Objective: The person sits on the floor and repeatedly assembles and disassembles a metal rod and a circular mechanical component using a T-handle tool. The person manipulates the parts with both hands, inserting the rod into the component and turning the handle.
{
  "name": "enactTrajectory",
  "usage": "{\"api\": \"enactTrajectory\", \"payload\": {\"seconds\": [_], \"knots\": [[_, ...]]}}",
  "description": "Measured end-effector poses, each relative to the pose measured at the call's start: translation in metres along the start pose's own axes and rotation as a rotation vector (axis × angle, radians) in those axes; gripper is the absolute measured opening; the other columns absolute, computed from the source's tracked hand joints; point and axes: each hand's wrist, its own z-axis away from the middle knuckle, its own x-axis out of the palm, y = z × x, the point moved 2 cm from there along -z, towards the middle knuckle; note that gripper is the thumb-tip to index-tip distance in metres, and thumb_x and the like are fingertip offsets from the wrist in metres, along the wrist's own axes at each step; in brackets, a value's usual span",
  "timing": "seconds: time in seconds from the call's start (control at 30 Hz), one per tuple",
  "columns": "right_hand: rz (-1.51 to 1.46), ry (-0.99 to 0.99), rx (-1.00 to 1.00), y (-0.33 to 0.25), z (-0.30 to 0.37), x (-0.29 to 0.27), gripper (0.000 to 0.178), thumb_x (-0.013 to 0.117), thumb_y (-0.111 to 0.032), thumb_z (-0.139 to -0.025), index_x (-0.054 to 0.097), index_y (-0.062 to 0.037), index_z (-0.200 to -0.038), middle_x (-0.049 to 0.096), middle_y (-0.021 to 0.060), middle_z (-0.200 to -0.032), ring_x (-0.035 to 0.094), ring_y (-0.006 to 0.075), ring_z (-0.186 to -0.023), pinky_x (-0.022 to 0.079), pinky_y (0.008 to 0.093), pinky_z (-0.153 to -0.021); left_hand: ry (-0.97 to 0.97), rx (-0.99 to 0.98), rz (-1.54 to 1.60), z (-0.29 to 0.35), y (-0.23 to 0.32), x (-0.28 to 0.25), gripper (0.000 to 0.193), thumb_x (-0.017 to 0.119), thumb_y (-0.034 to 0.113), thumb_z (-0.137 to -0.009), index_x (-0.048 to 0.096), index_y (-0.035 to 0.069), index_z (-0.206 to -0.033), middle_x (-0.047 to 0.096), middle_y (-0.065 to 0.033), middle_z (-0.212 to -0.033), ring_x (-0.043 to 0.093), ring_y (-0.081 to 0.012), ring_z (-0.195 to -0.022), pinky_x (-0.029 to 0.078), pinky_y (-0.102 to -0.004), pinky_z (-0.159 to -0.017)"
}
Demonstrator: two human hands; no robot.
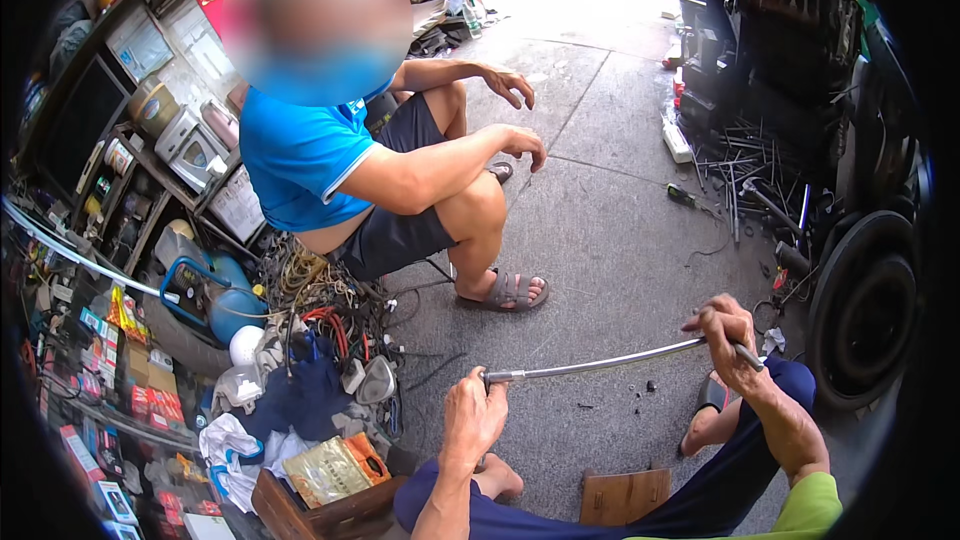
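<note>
Holding slim silver metal rod [610, 362] near 2 ends in left hand [472, 420] and right hand [732, 345], with long axis crosswise between grips.

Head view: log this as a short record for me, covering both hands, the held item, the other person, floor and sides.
Left hand: holds one end of the metal rod
Right hand: grips the rod near its other end
Rod position: raised off the floor, between both hands
Other person: seated, blue shirt
On floor: wooden board near the feet
Right side: dark wheel
Left side: tangled cables
</note>
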Motion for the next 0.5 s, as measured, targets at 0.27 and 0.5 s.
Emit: {"api": "enactTrajectory", "payload": {"seconds": [0.27, 0.5], "knots": [[-0.285, 0.338, 0.301, -0.004, -0.027, -0.009, 0.079, 0.029, -0.061, -0.098, 0.065, 0.0088, -0.098, 0.060, 0.0116, -0.063, 0.057, 0.0126, -0.047, 0.041, 0.0264, -0.042, 0.155, -0.043, 0.111, -0.016, 0.033, 0.007, 0.028, 0.059, 0.020, -0.090, 0.059, -0.007, -0.085, 0.063, -0.0267, -0.071, 0.064, -0.0446, -0.073, 0.048, -0.0482, -0.067], [-0.771, 0.765, 0.507, 0.001, -0.053, 0.003, 0.072, 0.033, -0.060, -0.097, 0.065, 0.0031, -0.109, 0.066, 0.0114, -0.074, 0.060, 0.0126, -0.056, 0.044, 0.0233, -0.049, 0.135, 0.012, 0.115, -0.013, 0.053, 0.023, 0.024, 0.061, 0.017, -0.089, 0.060, -0.006, -0.085, 0.063, -0.0257, -0.072, 0.065, -0.0431, -0.073, 0.048, -0.0479, -0.067]]}}
